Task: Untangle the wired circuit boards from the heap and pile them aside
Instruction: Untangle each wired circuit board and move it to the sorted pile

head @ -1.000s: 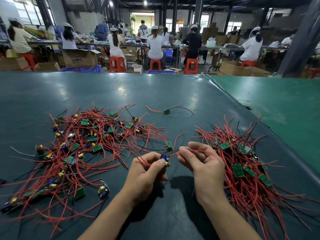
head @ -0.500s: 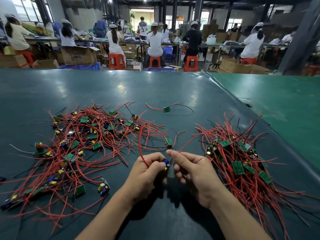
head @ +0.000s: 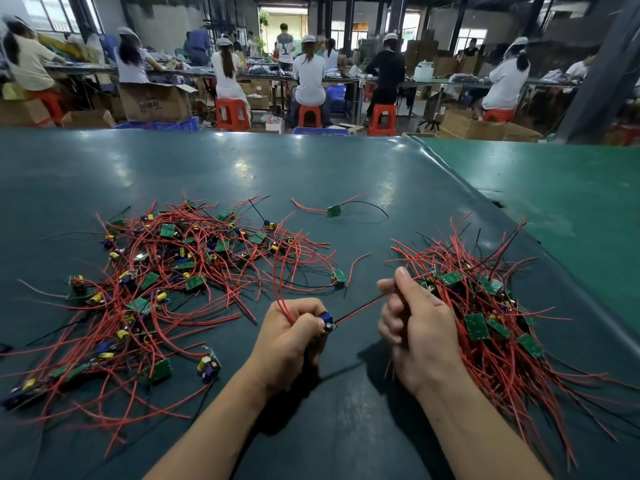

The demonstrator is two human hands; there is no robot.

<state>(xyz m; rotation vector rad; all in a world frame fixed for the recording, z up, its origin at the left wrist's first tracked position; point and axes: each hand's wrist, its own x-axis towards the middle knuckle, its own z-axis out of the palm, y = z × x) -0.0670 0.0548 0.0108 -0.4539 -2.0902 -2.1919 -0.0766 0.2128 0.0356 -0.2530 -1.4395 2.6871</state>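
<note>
Factory hall, seated workers at far benches; dark green tabletop [head: 311, 168]. Tangled heap [head: 180, 282] toward the left edge looks the larger share, so much sorting is left; sorted pile [head: 491, 317] lies by the right edge. Near the front edge, left hand [head: 291, 337] grips one circuit board [head: 326, 322] with its red leads; right hand [head: 415, 323] pinches its red wire [head: 360, 308], pulled taut between them.
</note>
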